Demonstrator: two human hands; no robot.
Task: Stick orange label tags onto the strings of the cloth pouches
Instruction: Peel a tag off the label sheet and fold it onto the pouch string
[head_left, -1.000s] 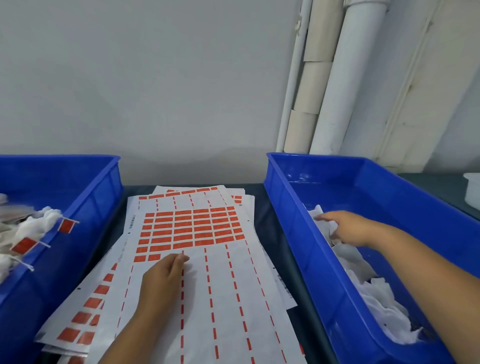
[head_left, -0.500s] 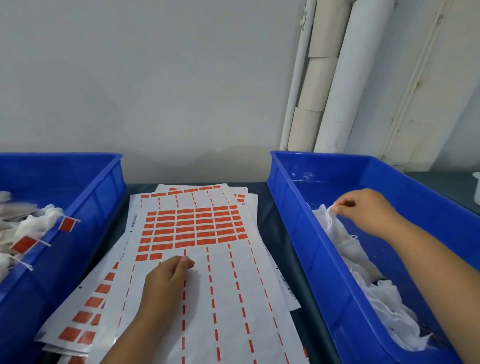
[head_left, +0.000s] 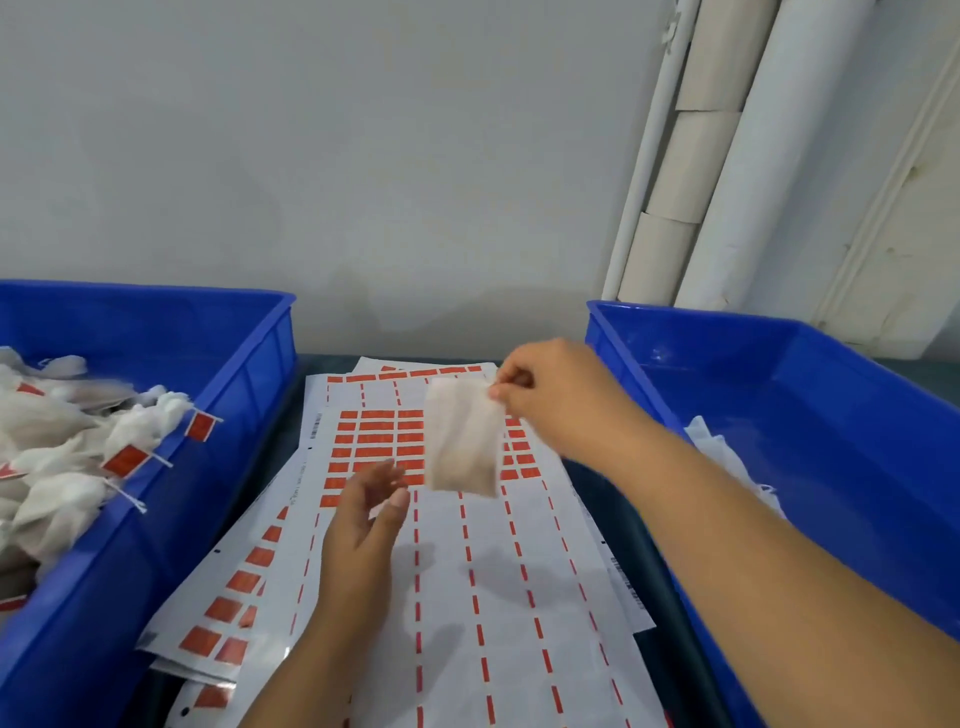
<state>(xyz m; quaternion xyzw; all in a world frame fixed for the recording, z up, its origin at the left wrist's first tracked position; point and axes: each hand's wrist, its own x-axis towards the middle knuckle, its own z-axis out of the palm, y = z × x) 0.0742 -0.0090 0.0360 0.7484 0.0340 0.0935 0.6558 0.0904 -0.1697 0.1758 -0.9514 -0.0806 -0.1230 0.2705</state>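
The left hand (head_left: 363, 525) hovers with fingers relaxed and spread, holding nothing, above the label sheet (head_left: 498, 597), and should steady the pouch (head_left: 462, 436) dangling just beyond it from the right hand's (head_left: 550, 395) pinch, so its string hangs free for a tag.

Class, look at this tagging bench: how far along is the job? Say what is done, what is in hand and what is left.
Done: the left bin holds a heap of tagged pouches with orange tags on their strings. In hand: the right hand pinches one untagged pouch above the label sheet, and the left hand is open below it. Left: more white pouches lie in the right bin.
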